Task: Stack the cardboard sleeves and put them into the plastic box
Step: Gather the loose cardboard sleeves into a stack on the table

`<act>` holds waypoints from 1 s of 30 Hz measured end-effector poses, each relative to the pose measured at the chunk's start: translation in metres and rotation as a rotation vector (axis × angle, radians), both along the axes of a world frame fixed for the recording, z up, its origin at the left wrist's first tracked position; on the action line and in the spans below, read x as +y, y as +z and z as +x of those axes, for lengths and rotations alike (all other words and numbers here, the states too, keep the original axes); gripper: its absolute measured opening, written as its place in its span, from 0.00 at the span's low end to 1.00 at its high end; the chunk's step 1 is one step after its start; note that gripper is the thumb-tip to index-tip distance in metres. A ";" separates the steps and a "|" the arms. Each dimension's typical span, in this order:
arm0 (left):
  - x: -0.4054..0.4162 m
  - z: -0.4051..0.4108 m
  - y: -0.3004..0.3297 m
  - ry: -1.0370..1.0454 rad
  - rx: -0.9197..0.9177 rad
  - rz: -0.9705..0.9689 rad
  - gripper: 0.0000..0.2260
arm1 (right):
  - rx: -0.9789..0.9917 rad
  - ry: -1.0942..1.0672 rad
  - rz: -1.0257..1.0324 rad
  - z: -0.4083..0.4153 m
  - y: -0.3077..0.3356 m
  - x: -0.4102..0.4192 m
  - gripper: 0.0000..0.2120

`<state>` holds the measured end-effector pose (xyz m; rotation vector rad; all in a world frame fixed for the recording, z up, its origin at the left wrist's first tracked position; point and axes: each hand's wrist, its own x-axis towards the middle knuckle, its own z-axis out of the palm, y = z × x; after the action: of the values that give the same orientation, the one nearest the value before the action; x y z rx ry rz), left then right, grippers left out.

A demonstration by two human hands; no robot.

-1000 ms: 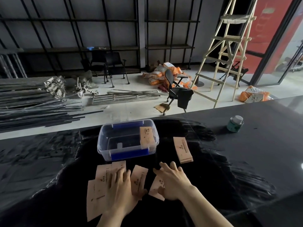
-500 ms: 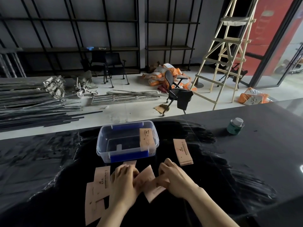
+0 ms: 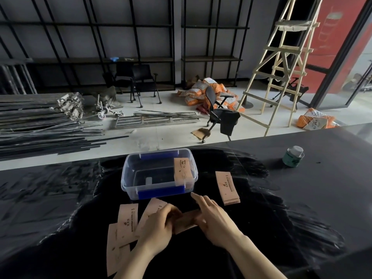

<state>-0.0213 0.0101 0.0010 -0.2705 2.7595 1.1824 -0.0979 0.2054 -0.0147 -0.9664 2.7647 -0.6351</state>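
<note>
A head-worn camera looks down on a dark worktop [image 3: 302, 198] with a cluttered room beyond it.

Low in the centre of the frame, two bare hands meet over a small bunch of brown cardboard sleeves [image 3: 186, 220]. The left hand [image 3: 159, 228] is curled around the bunch's left end, fingers closed on it. The right hand [image 3: 213, 218] pinches the right end with its thumb and lower fingers while the forefinger points loosely toward the box. Gripping from both ends like this looks meant to square the edges so the sleeves sit as one neat stack.

To the left of the hands, several loose sleeves [image 3: 127, 217] lie flat and overlapping on the worktop, not yet gathered.

Just above the hands, at the centre of the frame, stands a clear plastic box [image 3: 128, 178] with blue latches, open at the top. One stack of sleeves [image 3: 182, 171] already rests inside against its right wall. Just right of the box, another finished stack [image 3: 227, 188] lies on the worktop, probably waiting to go in.

A small green jar [image 3: 292, 157] stands well apart at the right edge.

The job seems partway through: some sleeves boxed, some stacked, some loose.
</note>
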 end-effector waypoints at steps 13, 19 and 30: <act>-0.022 0.023 -0.009 0.337 -0.050 -0.555 0.27 | 0.115 0.072 0.083 0.000 -0.001 -0.013 0.07; -0.026 0.025 0.000 0.324 0.007 -0.401 0.25 | 0.092 0.059 0.112 0.002 0.000 -0.018 0.09; -0.012 0.007 -0.011 0.209 0.159 0.306 0.27 | 0.114 0.042 0.067 0.000 -0.009 -0.023 0.31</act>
<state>-0.0140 -0.0024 -0.0099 -0.4571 2.6749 1.7239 -0.0983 0.1826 -0.0238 -1.0748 2.8351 -0.4926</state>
